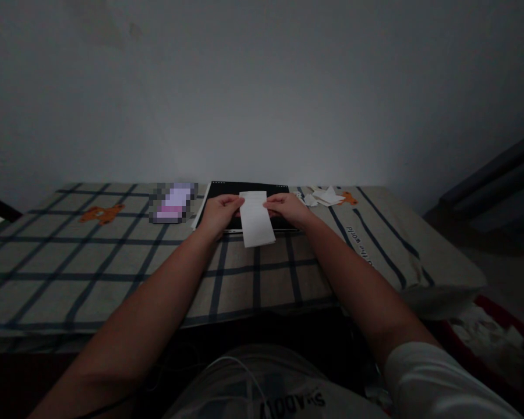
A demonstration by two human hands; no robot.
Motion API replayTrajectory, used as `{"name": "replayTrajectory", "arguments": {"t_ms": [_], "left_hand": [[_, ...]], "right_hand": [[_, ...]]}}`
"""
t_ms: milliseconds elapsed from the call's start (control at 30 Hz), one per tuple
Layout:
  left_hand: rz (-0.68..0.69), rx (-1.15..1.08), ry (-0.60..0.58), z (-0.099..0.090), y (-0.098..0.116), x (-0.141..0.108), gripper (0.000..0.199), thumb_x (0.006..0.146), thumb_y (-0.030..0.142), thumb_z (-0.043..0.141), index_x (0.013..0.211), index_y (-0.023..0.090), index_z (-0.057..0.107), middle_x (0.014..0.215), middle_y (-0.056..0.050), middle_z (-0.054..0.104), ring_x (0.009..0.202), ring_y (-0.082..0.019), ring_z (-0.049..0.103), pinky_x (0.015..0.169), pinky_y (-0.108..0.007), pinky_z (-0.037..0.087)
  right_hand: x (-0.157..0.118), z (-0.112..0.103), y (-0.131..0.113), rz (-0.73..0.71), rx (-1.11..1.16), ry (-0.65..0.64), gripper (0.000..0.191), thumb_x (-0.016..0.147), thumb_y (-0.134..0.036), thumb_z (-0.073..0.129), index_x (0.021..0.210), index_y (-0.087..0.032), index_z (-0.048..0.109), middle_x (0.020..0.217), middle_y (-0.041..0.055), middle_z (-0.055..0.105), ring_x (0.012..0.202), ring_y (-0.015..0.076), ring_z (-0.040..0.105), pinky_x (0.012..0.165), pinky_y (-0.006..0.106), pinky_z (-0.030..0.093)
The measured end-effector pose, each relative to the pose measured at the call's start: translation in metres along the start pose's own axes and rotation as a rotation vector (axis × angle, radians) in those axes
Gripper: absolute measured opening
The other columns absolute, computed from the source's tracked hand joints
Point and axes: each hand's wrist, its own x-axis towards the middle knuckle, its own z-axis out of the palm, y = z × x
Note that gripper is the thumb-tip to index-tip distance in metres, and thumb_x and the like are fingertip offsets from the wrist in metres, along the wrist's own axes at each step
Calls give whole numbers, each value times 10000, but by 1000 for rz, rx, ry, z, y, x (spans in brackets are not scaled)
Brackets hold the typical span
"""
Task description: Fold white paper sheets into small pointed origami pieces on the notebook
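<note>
Between my two hands is a white strip of folded paper (257, 221), held up over a black pad (222, 189) with white sheets under it. My left hand (220, 214) pinches the strip's upper left edge between thumb and fingers. On the opposite edge, my right hand (290, 208) grips it the same way. Faint crease lines cross the upper part of the paper, and its lower end hangs past the pad's near edge. Torn white paper scraps (327, 196) lie to the right of the pad.
A checked tablecloth (109, 256) covers the table, which stands against a pale wall (262, 93). A blurred-out phone-like object (173, 202) lies left of the pad. Low at the right, a red bin (502, 317) holds crumpled white paper.
</note>
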Motion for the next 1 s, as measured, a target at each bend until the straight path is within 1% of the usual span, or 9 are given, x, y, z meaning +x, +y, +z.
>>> {"name": "replayTrajectory", "arguments": {"t_ms": [167, 267, 400, 533, 667, 800, 900, 1000], "left_hand": [[44, 11, 3, 0, 1, -1, 228, 749, 321, 737, 873, 129, 740, 851, -71, 749, 772, -180, 681, 723, -307, 566], [59, -38, -15, -2, 0, 0, 280, 714, 336, 765, 904, 133, 740, 880, -65, 752, 797, -180, 684, 728, -303, 569], [66, -71, -13, -3, -1, 2, 291, 652, 331, 800, 854, 129, 743, 818, -57, 744, 762, -176, 678, 735, -319, 575], [55, -103, -14, -2, -1, 2, 315, 644, 367, 808, 845, 133, 747, 833, -66, 747, 781, -192, 684, 751, -347, 583], [58, -88, -18, -2, -1, 1, 281, 680, 362, 784, 843, 136, 746, 831, -68, 745, 782, -192, 685, 744, -344, 584], [79, -50, 27, -1, -1, 1, 240, 696, 328, 768, 837, 135, 743, 803, -66, 738, 755, -188, 680, 732, -342, 580], [69, -78, 31, 0, -1, 1, 251, 678, 329, 784, 829, 133, 741, 808, -66, 735, 768, -190, 681, 762, -353, 579], [22, -131, 9, -1, 0, 2, 262, 646, 315, 803, 820, 133, 733, 833, -64, 732, 803, -185, 683, 798, -347, 575]], "right_hand": [[0, 0, 0, 3, 9, -6, 77, 782, -119, 696, 719, -164, 703, 720, 19, 695, 665, 109, 616, 703, 265, 561], [0, -1, 0, -10, -8, -14, 57, 777, -129, 697, 731, -161, 708, 720, 18, 700, 674, 112, 620, 697, 257, 561], [1, -2, 3, -2, -15, -22, 43, 772, -121, 693, 752, -154, 711, 736, 20, 705, 677, 114, 625, 699, 265, 559], [3, -3, 4, 12, 4, -40, 48, 786, -123, 685, 770, -156, 716, 770, 24, 713, 710, 113, 631, 728, 265, 555], [3, -3, 5, 8, 7, -34, 57, 784, -116, 688, 772, -161, 720, 794, 27, 720, 730, 115, 634, 747, 272, 556], [3, -3, 5, 1, 16, -45, 57, 791, -120, 687, 780, -161, 725, 779, 22, 717, 721, 116, 637, 743, 279, 557], [4, -3, 6, -2, 20, -49, 58, 792, -117, 687, 788, -159, 727, 773, 19, 716, 717, 114, 635, 745, 279, 558], [4, -2, 6, -9, 19, -39, 66, 788, -105, 687, 779, -157, 726, 767, 19, 713, 709, 112, 633, 734, 275, 557]]}}
